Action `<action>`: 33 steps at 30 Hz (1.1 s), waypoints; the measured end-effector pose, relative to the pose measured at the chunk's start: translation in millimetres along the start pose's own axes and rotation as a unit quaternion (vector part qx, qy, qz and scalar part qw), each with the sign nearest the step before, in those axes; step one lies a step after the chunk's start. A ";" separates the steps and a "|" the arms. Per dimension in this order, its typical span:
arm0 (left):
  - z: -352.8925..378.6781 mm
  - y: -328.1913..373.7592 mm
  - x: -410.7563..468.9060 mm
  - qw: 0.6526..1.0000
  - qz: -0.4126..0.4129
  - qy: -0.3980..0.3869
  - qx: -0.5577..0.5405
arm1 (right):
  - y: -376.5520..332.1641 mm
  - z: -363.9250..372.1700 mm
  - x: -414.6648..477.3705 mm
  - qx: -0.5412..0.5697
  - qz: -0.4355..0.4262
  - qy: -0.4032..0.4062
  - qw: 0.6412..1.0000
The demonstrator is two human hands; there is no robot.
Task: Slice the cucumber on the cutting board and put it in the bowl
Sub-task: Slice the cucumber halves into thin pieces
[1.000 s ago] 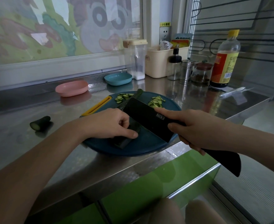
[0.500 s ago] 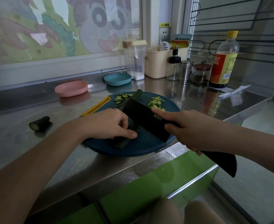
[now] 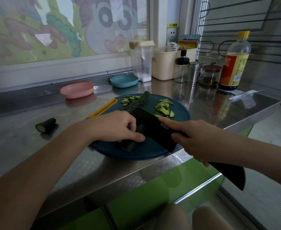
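Note:
A round dark-blue cutting board lies at the counter's front edge. My left hand curls over a dark cucumber piece and holds it down on the board. My right hand grips the handle of a black cleaver, forefinger laid along the blade, which stands against the cucumber beside my left fingers. A long cucumber strip lies toward the board's far side, with sliced piles to its left and right. A pink bowl and a blue bowl sit behind the board.
A cut cucumber end lies on the steel counter to the left. A yellow-edged tool sticks out from the board's left. Jars, a cream bin, a clear canister and a sauce bottle line the back right.
The cleaver and my right hand have shifted slightly left, closer to my left fingers. My left hand keeps holding the cucumber in place.

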State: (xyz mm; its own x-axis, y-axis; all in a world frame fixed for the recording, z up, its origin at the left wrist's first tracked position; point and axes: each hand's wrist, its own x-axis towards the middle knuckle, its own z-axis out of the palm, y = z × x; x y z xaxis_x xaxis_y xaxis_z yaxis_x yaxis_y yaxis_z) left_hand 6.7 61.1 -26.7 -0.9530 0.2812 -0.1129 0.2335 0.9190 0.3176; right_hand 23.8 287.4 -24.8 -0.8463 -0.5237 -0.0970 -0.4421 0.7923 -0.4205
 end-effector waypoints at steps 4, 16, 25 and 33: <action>-0.9 -1.8 -1.1 1.000 0.003 -0.012 -0.013 | 7.2 -2.9 -11.7 0.024 0.017 0.010 0.999; -0.1 -3.0 0.6 1.000 -0.001 -0.015 -0.026 | 12.2 -4.4 -11.0 0.126 -0.019 0.039 0.991; -0.3 -3.4 1.3 0.999 -0.001 -0.021 -0.040 | 6.4 -11.0 -6.4 0.035 -0.021 0.008 0.999; -0.7 -3.2 1.7 0.999 0.001 -0.016 -0.036 | -6.0 -6.5 3.8 -0.001 -0.011 -0.004 1.000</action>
State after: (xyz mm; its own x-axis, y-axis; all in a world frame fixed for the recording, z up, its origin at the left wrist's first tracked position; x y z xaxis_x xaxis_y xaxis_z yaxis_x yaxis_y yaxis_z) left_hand 4.2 58.4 -27.3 -0.9453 0.2933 -0.1425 0.2203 0.8967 0.3840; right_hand 21.3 282.7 -16.8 -0.8341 -0.5436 -0.0942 -0.4614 0.7809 -0.4212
